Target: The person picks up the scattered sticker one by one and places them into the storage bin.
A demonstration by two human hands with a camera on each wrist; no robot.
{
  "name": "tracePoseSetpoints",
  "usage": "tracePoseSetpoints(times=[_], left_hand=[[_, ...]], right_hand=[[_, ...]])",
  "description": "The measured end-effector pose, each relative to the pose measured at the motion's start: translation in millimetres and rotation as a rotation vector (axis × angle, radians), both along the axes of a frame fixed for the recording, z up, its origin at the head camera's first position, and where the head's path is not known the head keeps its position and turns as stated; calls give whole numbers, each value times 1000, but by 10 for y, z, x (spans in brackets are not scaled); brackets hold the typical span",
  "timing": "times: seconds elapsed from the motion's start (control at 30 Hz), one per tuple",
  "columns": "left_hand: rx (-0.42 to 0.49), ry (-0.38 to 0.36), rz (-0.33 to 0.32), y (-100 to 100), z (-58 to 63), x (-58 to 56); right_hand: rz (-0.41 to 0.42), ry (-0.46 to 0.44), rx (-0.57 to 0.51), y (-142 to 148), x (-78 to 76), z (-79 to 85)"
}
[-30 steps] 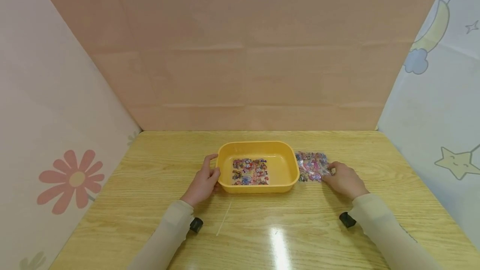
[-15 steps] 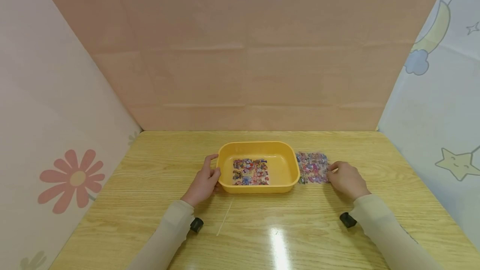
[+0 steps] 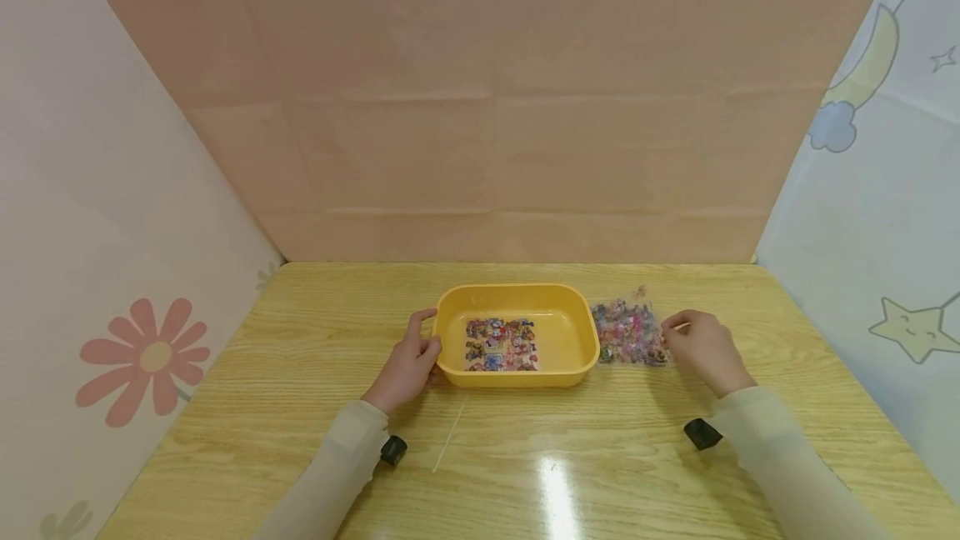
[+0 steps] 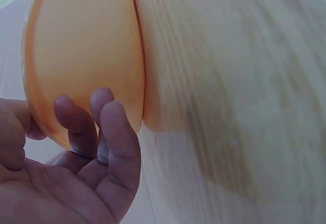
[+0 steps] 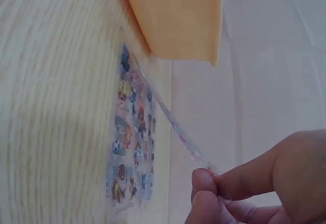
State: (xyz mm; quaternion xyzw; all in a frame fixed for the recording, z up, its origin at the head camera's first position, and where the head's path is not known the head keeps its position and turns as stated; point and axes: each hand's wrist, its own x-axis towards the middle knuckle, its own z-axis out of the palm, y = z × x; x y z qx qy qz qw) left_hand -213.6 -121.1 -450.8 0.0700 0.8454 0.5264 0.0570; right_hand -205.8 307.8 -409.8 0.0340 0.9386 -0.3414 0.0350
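Observation:
My left hand (image 3: 407, 367) holds the left end of a yellow plastic tray (image 3: 517, 379); in the left wrist view several fingers curl against its outer wall. Flat inside the tray lies a clear sticker sheet (image 3: 501, 345) with small colourful cartoon figures. To the tray's right, my right hand (image 3: 703, 347) pinches the edge of another clear sticker sheet (image 5: 175, 124) between thumb and fingers. That sheet slants up from the table, its far edge low near the tray. Under it a further printed sheet (image 5: 133, 142) lies flat on the wood.
The wood-grain table (image 3: 495, 457) runs back to a pinkish-brown wall covering (image 3: 487, 165). Pale side walls carry a flower, a moon and a star. A thin pale strip (image 3: 450, 437) lies in front of the tray. Dark wrist-worn devices sit under both cuffs.
My right hand has risen and shifted slightly right, lifting the near edge of the pinched sticker sheet off the sheet below. My left hand and the tray have stayed put.

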Motion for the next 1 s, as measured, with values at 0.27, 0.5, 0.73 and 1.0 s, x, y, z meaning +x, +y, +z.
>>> tracePoseSetpoints(times=[0.27,0.5,0.73,1.0], left_hand=[[0,-2,1,1,-8,-4],[-6,3,2,4,2,8],[-9,8,2,5,-3,15],[-6,8,5,14,18,25]], right_hand=[[-42,46,-14,-17,23,97],[-75,85,-51,-14,42,184],[-123,185,-50,-31,53,239],[-163,226,-106,-102,85,333]])
